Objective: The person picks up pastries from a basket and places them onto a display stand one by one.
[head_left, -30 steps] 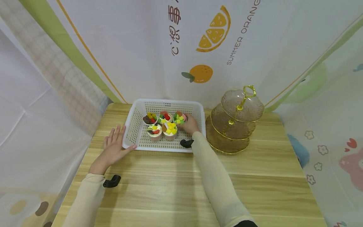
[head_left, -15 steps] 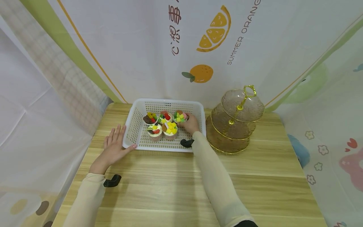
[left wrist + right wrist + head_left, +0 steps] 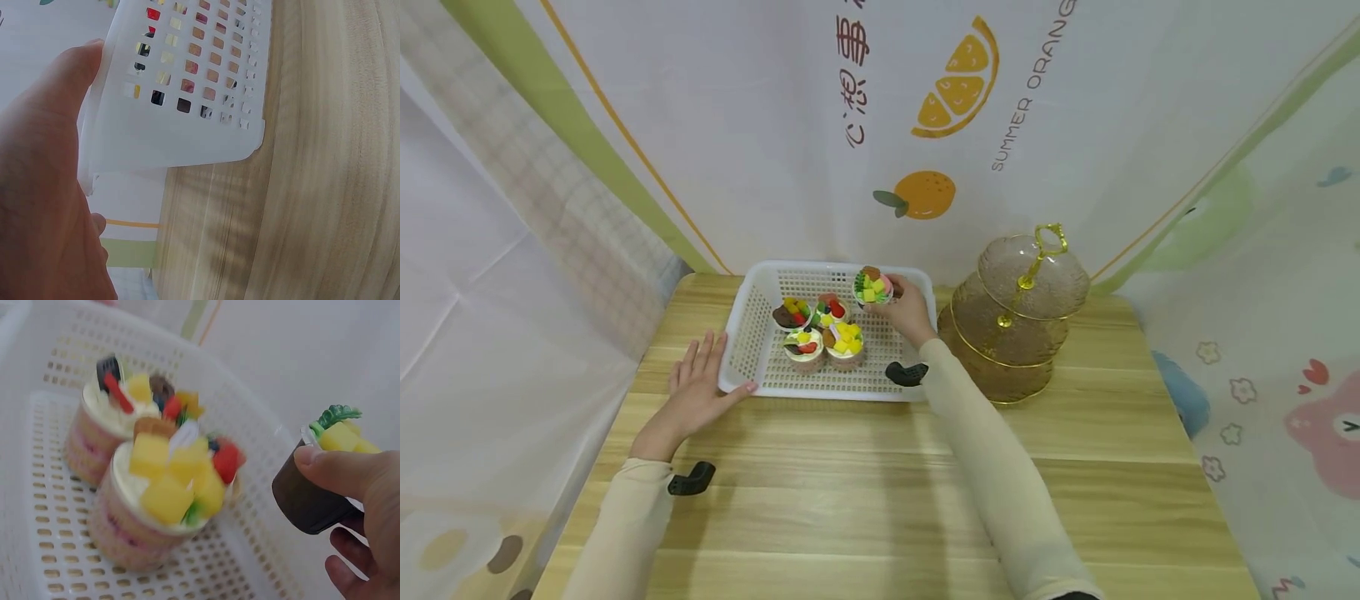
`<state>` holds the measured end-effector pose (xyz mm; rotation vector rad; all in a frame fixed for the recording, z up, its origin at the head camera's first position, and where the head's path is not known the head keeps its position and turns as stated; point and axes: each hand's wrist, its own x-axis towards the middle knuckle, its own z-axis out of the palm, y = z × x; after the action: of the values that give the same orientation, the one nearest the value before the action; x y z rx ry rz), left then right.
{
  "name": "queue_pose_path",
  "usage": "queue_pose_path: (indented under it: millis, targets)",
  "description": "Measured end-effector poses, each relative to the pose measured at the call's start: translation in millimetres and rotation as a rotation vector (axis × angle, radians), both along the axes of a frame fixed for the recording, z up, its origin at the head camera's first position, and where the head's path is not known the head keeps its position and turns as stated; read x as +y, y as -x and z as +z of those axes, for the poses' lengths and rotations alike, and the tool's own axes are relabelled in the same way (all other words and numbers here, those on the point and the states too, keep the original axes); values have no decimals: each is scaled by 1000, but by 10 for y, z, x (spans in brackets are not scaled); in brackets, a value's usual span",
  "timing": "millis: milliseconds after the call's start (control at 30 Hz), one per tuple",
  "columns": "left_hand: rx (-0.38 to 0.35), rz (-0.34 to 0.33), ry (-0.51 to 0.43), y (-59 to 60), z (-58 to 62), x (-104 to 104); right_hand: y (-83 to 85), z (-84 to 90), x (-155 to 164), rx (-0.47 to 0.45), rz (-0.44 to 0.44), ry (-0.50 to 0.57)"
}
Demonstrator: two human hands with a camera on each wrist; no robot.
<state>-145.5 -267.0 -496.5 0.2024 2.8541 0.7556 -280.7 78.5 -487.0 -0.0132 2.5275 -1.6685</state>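
Observation:
My right hand [image 3: 907, 310] grips a small dessert cup [image 3: 872, 287] topped with yellow cubes and green leaves, raised above the basket floor. In the right wrist view this cup [image 3: 306, 490] shows a dark brown side, tilted, with the thumb across its rim. My left hand [image 3: 697, 392] lies with fingers spread at the left front corner of the white plastic basket [image 3: 827, 393], the thumb on its rim. Several more fruit-topped cups stand together inside, among them one with yellow cubes [image 3: 159, 506] and one with a red strip [image 3: 100, 434].
A three-tier clear stand [image 3: 1011, 321] with gold rims and a gold handle stands just right of the basket. The wooden table [image 3: 820, 500] stretches toward the person. A printed curtain [image 3: 775, 125] hangs behind it.
My right hand has lifted the cup with yellow cubes and green leaves up from among the others, toward the basket's back. The left hand stays at the corner. The head view shifted slightly.

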Motion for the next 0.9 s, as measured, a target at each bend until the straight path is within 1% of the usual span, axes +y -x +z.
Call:
queue_pose_path:
  millis: [167, 333, 467, 600, 767, 900]
  targets:
    - [0, 0, 1, 0, -7, -8, -77, 190, 30, 45, 30, 0]
    - [-4, 2, -2, 1, -8, -1, -218, 346, 85, 66, 44, 12]
    - [-7, 2, -6, -2, -7, 5, -387, 460, 181, 78, 64, 8]
    - [-7, 0, -4, -2, -6, 3, -565, 555, 300, 96, 64, -13]
    - [-5, 0, 4, -2, 7, -3, -801, 636, 474, 123, 78, -14]
    - [-8, 0, 2, -2, 15, -3, -989, 710, 644, 121, 87, -25]
